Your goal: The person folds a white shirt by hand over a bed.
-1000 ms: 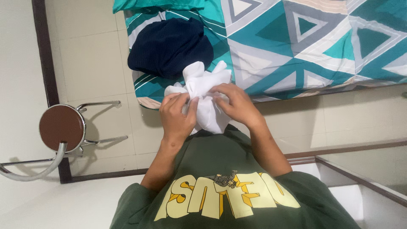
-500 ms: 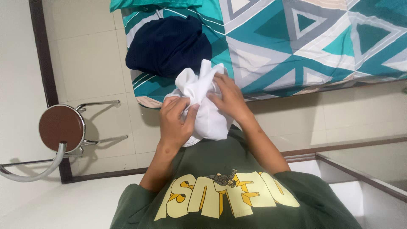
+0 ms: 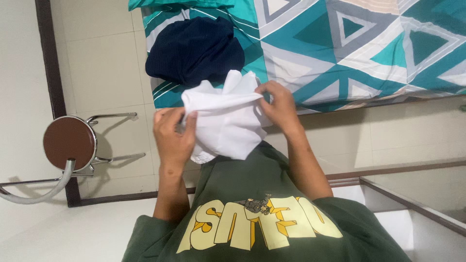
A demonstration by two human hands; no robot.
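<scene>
In the middle of the frame the left hand [image 3: 174, 133] and the right hand [image 3: 277, 104] each pinch an edge of the crumpled white cloth garment [image 3: 224, 121] – stretched between them, it looks not yet folded – below the dark navy bundled garment [image 3: 196, 48].

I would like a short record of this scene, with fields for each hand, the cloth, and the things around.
left hand: left hand grips the white cloth's left edge
right hand: right hand pinches its upper right edge
cloth: white cloth, stretched between both hands, in front of the green shirt
bed: patterned teal sheet with a dark blue garment lying on it
floor side: round brown stool with metal frame
</scene>
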